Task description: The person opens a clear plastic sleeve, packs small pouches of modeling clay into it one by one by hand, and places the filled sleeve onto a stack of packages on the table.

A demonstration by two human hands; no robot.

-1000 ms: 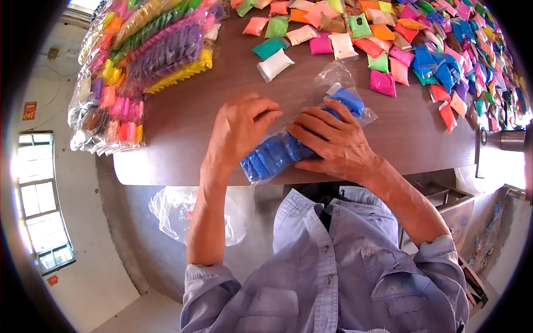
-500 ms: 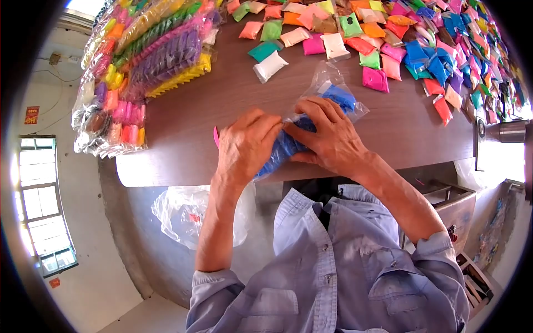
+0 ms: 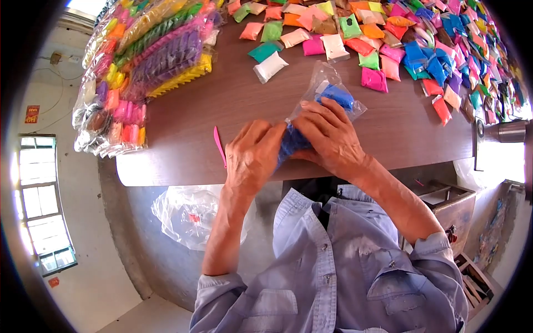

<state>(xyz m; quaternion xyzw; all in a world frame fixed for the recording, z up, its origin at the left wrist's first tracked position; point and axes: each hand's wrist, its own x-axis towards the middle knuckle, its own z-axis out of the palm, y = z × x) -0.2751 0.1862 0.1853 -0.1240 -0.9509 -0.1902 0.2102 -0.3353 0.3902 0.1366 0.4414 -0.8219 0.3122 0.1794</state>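
Note:
Between my two hands, over the table's front part, lies a long clear plastic bag (image 3: 335, 83) with blue packets (image 3: 337, 97) inside. My left hand (image 3: 252, 152) has its fingers curled around the bag's near left side. My right hand (image 3: 330, 133) grips the bag from the right, its fingers bent over the top. The far end of the bag sticks out loose beyond my right fingers. Much of the blue contents is hidden under both hands. Just left of my left hand, a thin pink plastic tool (image 3: 220, 146) lies on the table.
Bagged rows of coloured packets (image 3: 166, 61) are stacked at the table's left. Many loose coloured packets (image 3: 388, 53) spread over the back and right, with a white packet (image 3: 271, 67) nearest the middle. A clear plastic bag (image 3: 189, 213) hangs below the table (image 3: 183, 127) edge.
My left hand has shifted slightly right and down, uncovering more of the pink tool. My right hand has also moved down a little along the bag. Both keep their grip.

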